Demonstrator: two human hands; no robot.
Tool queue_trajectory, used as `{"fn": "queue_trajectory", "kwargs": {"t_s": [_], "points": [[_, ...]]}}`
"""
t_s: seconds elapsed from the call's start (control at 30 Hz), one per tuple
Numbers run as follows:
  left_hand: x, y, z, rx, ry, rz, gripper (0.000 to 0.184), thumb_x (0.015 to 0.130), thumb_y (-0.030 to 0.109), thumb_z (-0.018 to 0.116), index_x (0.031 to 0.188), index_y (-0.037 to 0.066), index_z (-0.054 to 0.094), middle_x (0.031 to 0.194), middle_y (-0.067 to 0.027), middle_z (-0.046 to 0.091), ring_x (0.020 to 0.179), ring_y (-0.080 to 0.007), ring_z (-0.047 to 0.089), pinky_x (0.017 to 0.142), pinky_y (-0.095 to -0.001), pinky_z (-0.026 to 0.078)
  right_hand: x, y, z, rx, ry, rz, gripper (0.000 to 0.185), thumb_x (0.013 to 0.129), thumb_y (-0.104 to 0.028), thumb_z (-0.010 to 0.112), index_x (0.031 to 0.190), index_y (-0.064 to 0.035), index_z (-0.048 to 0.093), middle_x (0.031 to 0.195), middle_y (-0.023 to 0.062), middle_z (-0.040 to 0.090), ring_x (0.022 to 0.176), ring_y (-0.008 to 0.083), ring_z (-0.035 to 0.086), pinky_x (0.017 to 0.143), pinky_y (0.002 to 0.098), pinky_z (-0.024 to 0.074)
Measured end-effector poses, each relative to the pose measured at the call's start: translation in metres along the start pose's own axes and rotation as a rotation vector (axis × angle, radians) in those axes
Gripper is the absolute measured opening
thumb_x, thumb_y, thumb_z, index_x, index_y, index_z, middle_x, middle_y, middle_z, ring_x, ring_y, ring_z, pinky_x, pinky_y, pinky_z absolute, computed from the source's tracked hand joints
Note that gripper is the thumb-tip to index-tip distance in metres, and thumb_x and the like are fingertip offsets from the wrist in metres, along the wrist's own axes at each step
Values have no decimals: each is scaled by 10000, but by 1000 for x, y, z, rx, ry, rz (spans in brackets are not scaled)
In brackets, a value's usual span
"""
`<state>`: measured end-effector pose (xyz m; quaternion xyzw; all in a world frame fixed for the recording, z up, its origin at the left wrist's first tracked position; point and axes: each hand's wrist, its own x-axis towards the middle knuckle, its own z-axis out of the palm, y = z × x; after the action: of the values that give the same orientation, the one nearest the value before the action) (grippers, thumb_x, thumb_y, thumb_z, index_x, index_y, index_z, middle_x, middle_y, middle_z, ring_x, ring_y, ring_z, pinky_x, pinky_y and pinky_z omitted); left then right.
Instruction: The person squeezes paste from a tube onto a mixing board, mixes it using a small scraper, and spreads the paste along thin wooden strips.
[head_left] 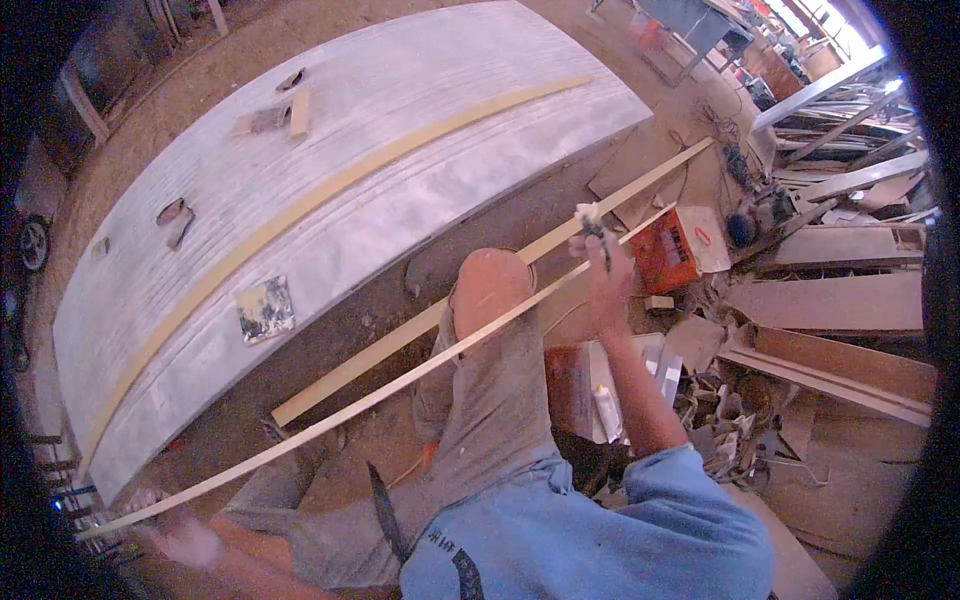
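A long, thin wooden strip [400, 375] runs diagonally across my lap, its middle passing over my raised knee. At its lower left end, my left hand [180, 532] is closed around the strip, though that hand is slightly blurred. My right hand [606, 268] is up near the strip's other end, closed on a small dark tool with a pale tip [588, 216]; its exact kind is hard to make out. Beyond the strip, a wider wooden board [360, 365] lies roughly parallel to it.
A large whitish curved panel [400, 130] fills the upper left, with a yellowish strip [330, 190] along it and a smeared square plate [265, 310] on top. At right are an orange-red crate [665, 250], a white bottle [607, 412], wood offcuts and stacked boards [825, 303].
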<state>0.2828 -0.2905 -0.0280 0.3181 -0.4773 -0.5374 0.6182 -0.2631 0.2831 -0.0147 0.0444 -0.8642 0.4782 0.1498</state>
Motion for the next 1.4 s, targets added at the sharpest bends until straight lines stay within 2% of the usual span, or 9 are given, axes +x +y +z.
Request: {"fn": "queue_trajectory", "kwargs": {"t_s": [0.07, 0.17, 0.27, 0.33, 0.53, 0.67, 0.83, 1.13, 1.4], "points": [[-2, -8, 7, 12, 26, -27, 455, 944, 322, 646, 1247, -8, 564, 1160, -151, 631, 1012, -263, 621, 887, -384, 511, 17, 41, -9, -25, 3, -21, 276, 1007, -205, 509, 1140, -8, 651, 975, 97, 724, 901, 174, 665, 825, 331, 492], [-6, -16, 12, 39, 52, -86, 452, 944, 319, 644, 1247, -7, 562, 1164, -152, 629, 1018, -263, 618, 890, -386, 509, 25, 46, -16, -108, -79, 5, 272, 1004, -205, 520, 1132, -10, 659, 962, 102, 723, 889, 184, 669, 829, 339, 496], [-13, -31, 28, 49, 61, -130, 449, 944, 316, 642, 1248, -5, 561, 1168, -152, 626, 1024, -264, 614, 893, -388, 507, 31, 48, -14, -146, -42, -114, 252, 993, -189, 544, 1125, -13, 665, 971, 118, 723, 875, 211, 684, 809, 353, 511], [-16, -39, 35, 55, 64, -162, 448, 944, 314, 641, 1248, -5, 561, 1171, -152, 624, 1028, -264, 612, 894, -390, 506, 35, 49, -11, -236, -47, -379, 222, 976, -152, 567, 1110, -13, 676, 976, 150, 716, 883, 252, 690, 786, 356, 522], [-22, -65, 54, 62, 51, -227, 442, 944, 308, 637, 1250, -2, 559, 1180, -152, 619, 1041, -264, 605, 900, -395, 502, 34, 46, 5, -229, -19, -659, 197, 914, -87, 640, 1080, 9, 684, 944, 182, 699, 784, 326, 678, 708, 384, 534], [-26, -77, 62, 65, 51, -249, 439, 944, 304, 635, 1251, 0, 557, 1186, -152, 615, 1049, -265, 600, 903, -398, 499, 26, 11, 3, -158, -22, -617, 206, 871, -45, 659, 1064, 23, 684, 934, 163, 709, 740, 314, 680, 677, 395, 534], [-32, -94, 76, 66, 56, -277, 434, 944, 299, 632, 1252, 2, 555, 1193, -153, 611, 1059, -265, 594, 908, -402, 496, 13, -32, -4, -52, 0, -879, 285, 797, 34, 659, 1082, 28, 669, 942, 154, 722, 716, 261, 692, 651, 368, 528], [-40, -121, 105, 93, 65, -340, 427, 944, 290, 626, 1254, 6, 552, 1206, -153, 603, 1078, -266, 583, 916, -409, 490, -3, -61, -23, -17, -107, -964, 357, 798, 18, 683, 1148, 20, 612, 969, 148, 729, 706, 232, 705, 624, 346, 546], [-51, -135, 124, 106, 69, -374, 420, 944, 281, 621, 1256, 9, 549, 1218, -153, 596, 1094, -266, 574, 923, -416, 484, -3, -62, -21, 22, -95, -911, 339, 804, 2, 680, 1138, 31, 630, 962, 162, 726, 710, 237, 701, 621, 346, 540]]}}
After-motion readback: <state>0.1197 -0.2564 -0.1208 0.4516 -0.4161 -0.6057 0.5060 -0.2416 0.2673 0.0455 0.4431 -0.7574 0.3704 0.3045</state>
